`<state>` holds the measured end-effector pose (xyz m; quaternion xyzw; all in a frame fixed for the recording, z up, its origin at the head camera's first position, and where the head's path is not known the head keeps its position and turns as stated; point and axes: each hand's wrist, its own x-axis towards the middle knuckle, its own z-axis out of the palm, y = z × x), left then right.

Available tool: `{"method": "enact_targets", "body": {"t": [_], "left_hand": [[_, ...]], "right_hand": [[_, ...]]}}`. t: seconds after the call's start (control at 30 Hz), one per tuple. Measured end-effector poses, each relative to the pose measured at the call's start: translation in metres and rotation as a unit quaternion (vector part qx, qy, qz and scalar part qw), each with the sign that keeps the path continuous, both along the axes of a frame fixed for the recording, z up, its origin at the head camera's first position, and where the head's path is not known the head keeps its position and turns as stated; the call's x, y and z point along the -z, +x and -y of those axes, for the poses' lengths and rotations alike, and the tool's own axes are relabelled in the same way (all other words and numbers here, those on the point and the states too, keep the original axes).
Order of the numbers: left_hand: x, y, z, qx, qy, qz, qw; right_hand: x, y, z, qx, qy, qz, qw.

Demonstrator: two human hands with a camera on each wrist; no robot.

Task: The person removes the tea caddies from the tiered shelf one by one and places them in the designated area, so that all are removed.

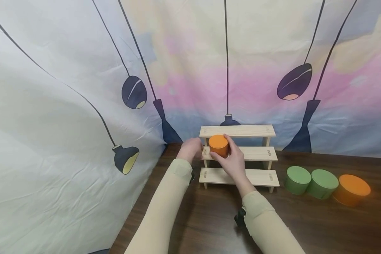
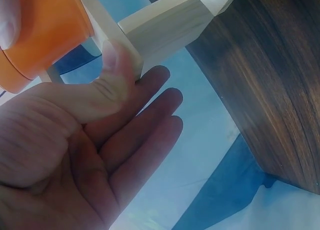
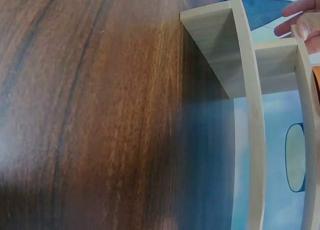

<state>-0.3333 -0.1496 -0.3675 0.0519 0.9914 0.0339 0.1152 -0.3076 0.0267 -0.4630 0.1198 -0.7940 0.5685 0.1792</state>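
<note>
In the head view, my right hand (image 1: 235, 163) grips a small orange lidded round box (image 1: 218, 147) between thumb and fingers, upright at the left part of the middle step. The three-step wooden stand (image 1: 238, 131) is under and behind it. My left hand (image 1: 191, 149) is at the stand's left end. In the left wrist view, that hand's thumb (image 2: 111, 65) lies against the end of a wooden board, with the other fingers extended past its far side; the orange box is close beside the thumb. The right wrist view shows the left fingers around the board's end.
To the right of the stand, two green round boxes (image 1: 298, 180) and a second orange round box (image 1: 351, 190) stand in a row on the dark wooden table (image 1: 209, 225). A cloth backdrop (image 1: 190, 70) printed with hanging lamps closes off the back and left.
</note>
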Motion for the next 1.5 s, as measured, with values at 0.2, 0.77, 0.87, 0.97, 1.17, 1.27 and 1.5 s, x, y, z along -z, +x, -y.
{"method": "enact_targets", "body": {"t": [0.2, 0.77, 0.87, 0.97, 1.17, 1.27, 1.5], "left_hand": [[-0.0014, 0.0007, -0.0008, -0.001, -0.001, -0.003, 1.0], [0.0029, -0.0043, 0.0052, 0.007, 0.013, 0.0, 0.9999], [0.0024, -0.0034, 0.005, 0.007, 0.012, -0.002, 0.9999], [0.0023, -0.0036, 0.0046, 0.005, 0.013, 0.002, 0.9999], [0.002, -0.0034, 0.0042, 0.005, 0.013, 0.008, 0.9999], [0.0014, -0.0029, 0.0043, 0.005, 0.013, 0.007, 0.9999], [0.0019, -0.0038, 0.0043, 0.006, 0.012, 0.005, 0.9999]], "right_hand": [[0.0, -0.0017, -0.001, -0.006, -0.005, 0.003, 1.0], [-0.0025, -0.0004, -0.0007, -0.002, 0.004, 0.006, 1.0], [-0.0027, -0.0003, -0.001, -0.004, 0.004, 0.006, 1.0], [-0.0024, -0.0001, -0.0012, -0.004, 0.004, 0.005, 1.0], [-0.0016, 0.0006, -0.0009, -0.002, 0.005, 0.008, 1.0], [-0.0019, 0.0007, -0.0007, -0.003, 0.006, 0.008, 1.0], [-0.0031, 0.0009, -0.0009, -0.003, 0.006, 0.009, 1.0]]}}
